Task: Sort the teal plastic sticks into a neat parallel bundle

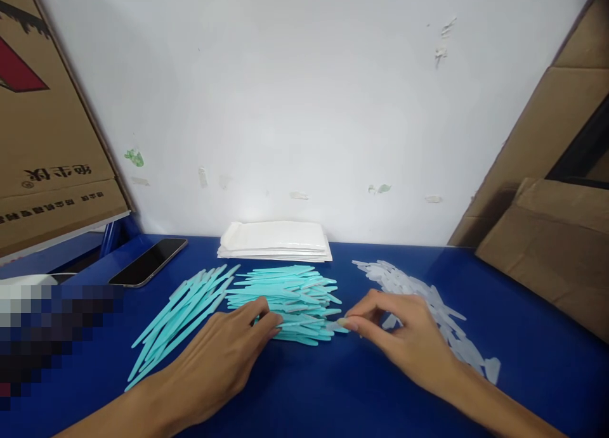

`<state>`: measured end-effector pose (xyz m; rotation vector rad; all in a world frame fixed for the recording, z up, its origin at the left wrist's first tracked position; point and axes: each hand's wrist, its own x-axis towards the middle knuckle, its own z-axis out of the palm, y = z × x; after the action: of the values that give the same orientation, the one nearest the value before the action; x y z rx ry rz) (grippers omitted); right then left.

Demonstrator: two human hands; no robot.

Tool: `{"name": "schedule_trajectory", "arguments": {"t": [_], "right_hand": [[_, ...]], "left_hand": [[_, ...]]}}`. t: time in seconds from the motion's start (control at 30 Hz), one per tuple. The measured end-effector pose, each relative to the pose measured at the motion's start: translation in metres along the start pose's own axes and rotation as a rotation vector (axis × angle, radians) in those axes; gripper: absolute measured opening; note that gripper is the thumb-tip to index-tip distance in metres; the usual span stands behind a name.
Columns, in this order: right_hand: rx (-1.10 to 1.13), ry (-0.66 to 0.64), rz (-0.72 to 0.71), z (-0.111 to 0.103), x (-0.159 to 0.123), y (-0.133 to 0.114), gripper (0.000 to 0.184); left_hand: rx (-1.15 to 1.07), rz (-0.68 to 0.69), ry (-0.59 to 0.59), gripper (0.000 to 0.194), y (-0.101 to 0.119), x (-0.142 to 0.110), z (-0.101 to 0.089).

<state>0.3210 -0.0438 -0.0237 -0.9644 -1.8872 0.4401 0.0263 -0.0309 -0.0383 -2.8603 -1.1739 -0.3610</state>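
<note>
A heap of teal plastic sticks (290, 292) lies in the middle of the blue table (523, 336). More teal sticks (176, 321) are fanned out to its left. My left hand (223, 362) rests palm down, its fingertips pinched on a stick at the heap's near edge. My right hand (409, 336) pinches the other end of that stick (333, 326) between thumb and forefinger. Behind my right hand lies a pile of clear plastic caps (428, 298).
A stack of white pouches (276, 240) sits against the white wall. A dark phone (148, 262) lies at the back left. Cardboard boxes stand at the left (47, 140) and right (552, 248). A blurred patch covers the near left.
</note>
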Motion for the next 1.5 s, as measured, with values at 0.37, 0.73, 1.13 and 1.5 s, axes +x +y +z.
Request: {"name": "schedule_trajectory", "arguments": {"t": [0.37,0.73,1.13,1.5], "right_hand": [[0.017,0.03,0.008,0.002,-0.003,-0.001,0.019],[-0.01,-0.048,-0.131,0.006,-0.006,0.003,0.018],[-0.13,-0.102,-0.364,0.022,-0.02,0.006,0.011],[-0.343,-0.088,-0.35,0.002,-0.006,0.008,0.019]], "left_hand": [[-0.06,0.1,0.131,0.023,0.003,-0.003,0.003],[-0.067,0.128,0.155,0.027,0.006,-0.008,0.008],[-0.034,0.245,0.147,0.041,0.017,-0.009,0.005],[0.17,0.012,0.419,0.022,-0.002,0.004,-0.01]]}}
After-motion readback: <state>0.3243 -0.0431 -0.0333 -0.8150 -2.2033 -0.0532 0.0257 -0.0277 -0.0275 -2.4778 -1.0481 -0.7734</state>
